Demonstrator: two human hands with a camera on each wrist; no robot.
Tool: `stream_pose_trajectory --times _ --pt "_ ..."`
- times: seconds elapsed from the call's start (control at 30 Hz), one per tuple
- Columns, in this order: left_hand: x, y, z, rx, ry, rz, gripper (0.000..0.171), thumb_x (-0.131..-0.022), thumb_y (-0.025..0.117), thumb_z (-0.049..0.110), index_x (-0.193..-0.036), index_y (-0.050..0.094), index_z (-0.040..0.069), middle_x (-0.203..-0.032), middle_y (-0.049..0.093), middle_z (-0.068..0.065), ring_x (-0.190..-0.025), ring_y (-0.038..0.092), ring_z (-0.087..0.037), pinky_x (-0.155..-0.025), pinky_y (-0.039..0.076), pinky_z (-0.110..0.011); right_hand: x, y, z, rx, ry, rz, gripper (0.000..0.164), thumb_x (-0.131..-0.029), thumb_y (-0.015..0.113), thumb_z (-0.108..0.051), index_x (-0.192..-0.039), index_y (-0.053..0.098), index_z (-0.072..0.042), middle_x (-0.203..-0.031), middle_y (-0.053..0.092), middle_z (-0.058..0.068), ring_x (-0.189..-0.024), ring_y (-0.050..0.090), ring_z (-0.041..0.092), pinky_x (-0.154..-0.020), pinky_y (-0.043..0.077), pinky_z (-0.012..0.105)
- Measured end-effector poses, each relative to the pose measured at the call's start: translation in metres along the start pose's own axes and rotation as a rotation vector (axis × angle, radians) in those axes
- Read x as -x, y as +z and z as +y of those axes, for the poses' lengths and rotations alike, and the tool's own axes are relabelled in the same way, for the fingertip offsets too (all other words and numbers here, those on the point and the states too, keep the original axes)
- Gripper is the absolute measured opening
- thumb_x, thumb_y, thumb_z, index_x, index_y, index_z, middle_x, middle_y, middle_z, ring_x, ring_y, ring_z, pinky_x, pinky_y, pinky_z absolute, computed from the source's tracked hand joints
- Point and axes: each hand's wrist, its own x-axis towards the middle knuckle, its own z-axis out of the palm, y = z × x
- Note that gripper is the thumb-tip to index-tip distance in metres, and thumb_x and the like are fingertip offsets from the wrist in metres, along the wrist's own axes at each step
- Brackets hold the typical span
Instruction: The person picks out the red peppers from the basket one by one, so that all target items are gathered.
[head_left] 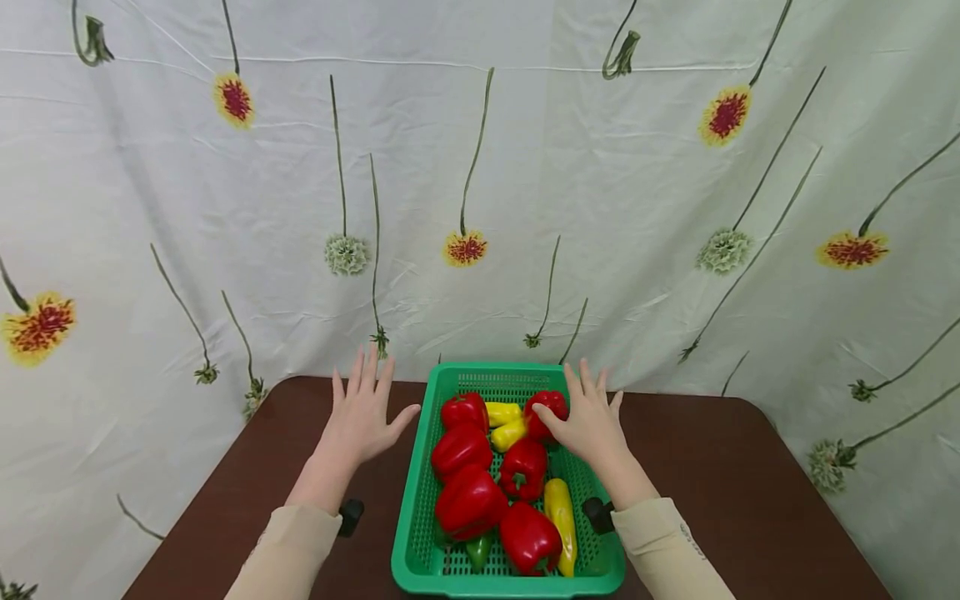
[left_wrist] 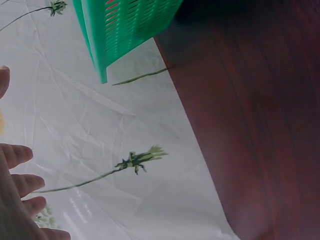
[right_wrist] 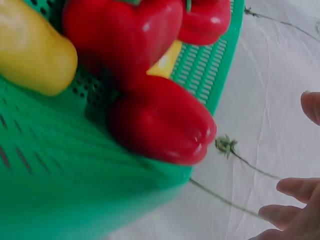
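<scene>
A green plastic basket with perforated walls stands in the middle of the brown table. Inside lie several red bell peppers, several yellow peppers and a green pepper partly hidden beneath the red ones. My left hand hovers left of the basket, fingers spread, holding nothing. Over the basket's right rim my right hand is spread too, its thumb in front of a red pepper in the head view. The right wrist view shows that red pepper apart from the fingers.
The dark brown table extends to both sides of the basket. Behind it hangs a white cloth printed with flowers and stems. A dark wrist camera sits on the left wrist, another on the right.
</scene>
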Motion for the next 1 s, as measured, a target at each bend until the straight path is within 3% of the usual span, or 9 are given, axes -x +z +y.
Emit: stream_pose_trajectory --times 0.4,0.57,0.73,1.0 --pt "0.016 0.011 0.000 0.115 -0.016 -0.009 0.076 -0.096 0.059 0.041 -0.152 0.032 -0.002 -0.156 0.026 -0.031 -0.143 0.023 -0.051 -0.110 0.020 -0.071 0.013 0.023 -0.012 -0.023 0.001 -0.003 0.079 -0.092 0.064 -0.045 -0.150 0.037 0.001 -0.157 0.028 0.028 -0.145 0.015 0.055 -0.110 0.019 0.072" --pt "0.025 0.015 0.000 0.192 -0.029 -0.035 0.075 -0.096 0.059 0.040 -0.153 0.031 -0.001 -0.155 0.027 -0.030 -0.141 0.025 -0.051 -0.107 0.027 -0.069 0.017 0.032 -0.016 -0.049 0.025 0.010 0.073 -0.090 0.066 -0.042 -0.145 0.044 0.002 -0.152 0.037 0.027 -0.142 0.026 0.054 -0.107 0.034 0.066" --pt "0.033 0.019 0.001 0.268 -0.056 -0.080 0.075 -0.096 0.059 0.041 -0.153 0.031 0.000 -0.155 0.029 -0.028 -0.140 0.028 -0.050 -0.104 0.031 -0.070 0.022 0.039 -0.020 -0.038 0.064 0.025 0.068 -0.089 0.069 -0.040 -0.138 0.050 0.003 -0.138 0.050 0.026 -0.127 0.047 0.044 -0.094 0.051 0.054" --pt "0.045 0.030 0.004 0.376 -0.068 -0.138 0.072 -0.097 0.059 0.041 -0.151 0.034 0.000 -0.153 0.033 -0.026 -0.139 0.030 -0.048 -0.105 0.035 -0.064 0.026 0.045 -0.024 -0.075 0.145 -0.047 0.069 -0.088 0.069 -0.042 -0.133 0.052 0.006 -0.129 0.053 0.028 -0.110 0.054 0.041 -0.088 0.053 0.053"
